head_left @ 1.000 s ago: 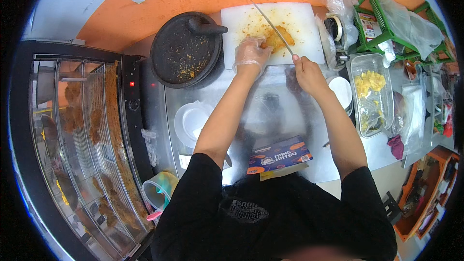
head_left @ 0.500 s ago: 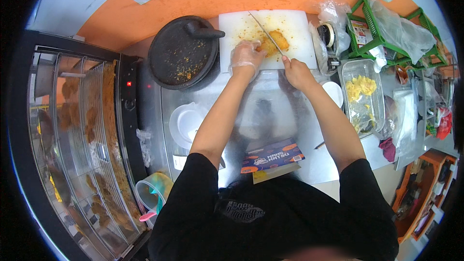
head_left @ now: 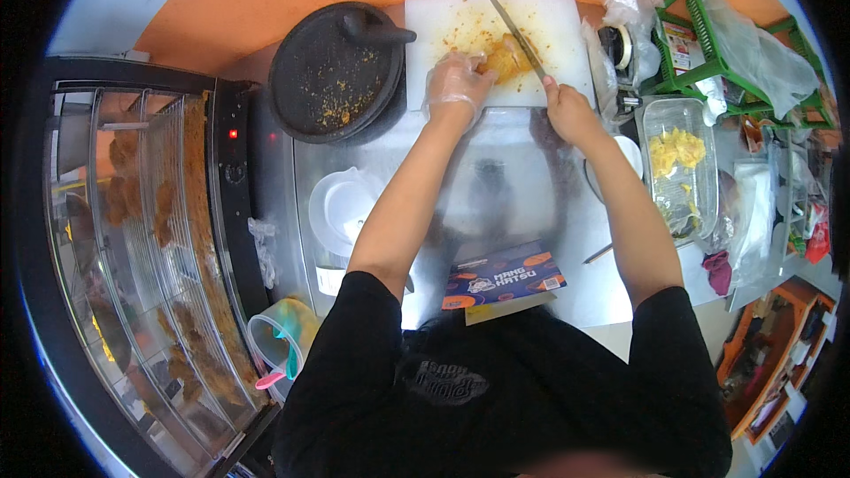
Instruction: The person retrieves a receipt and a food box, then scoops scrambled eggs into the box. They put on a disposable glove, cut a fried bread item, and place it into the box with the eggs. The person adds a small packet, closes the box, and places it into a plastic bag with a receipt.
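Two hands are seen from above at a white cutting board (head_left: 567, 26) at the far edge of a steel desk (head_left: 496, 186). The left hand (head_left: 453, 84), in a thin clear glove, is curled down over a golden breaded cutlet (head_left: 500, 57) near the middle of the board, pinning its near end. The right hand (head_left: 567, 111) is bare and closed around the handle of a long knife (head_left: 506, 18), whose blade slants across the cutlet and on toward the board's far edge.

Orange crumbs are scattered over the board, so the cutlet is judged light, with a brittle crust that flakes under pressure and a softer inside. It is likely greasy and apt to slide on the smooth plastic. It would best be held flat from above with spread fingertips, just clear of the blade's line, and not squeezed at the sides, where the coating could crack away.

Left of the board sits a dark stone mortar (head_left: 332, 75) with a pestle (head_left: 376, 31) resting in it. A clear tray of yellow food (head_left: 677, 164) stands to the right. A glass warming case (head_left: 142, 239) with fried pieces is at the far left.
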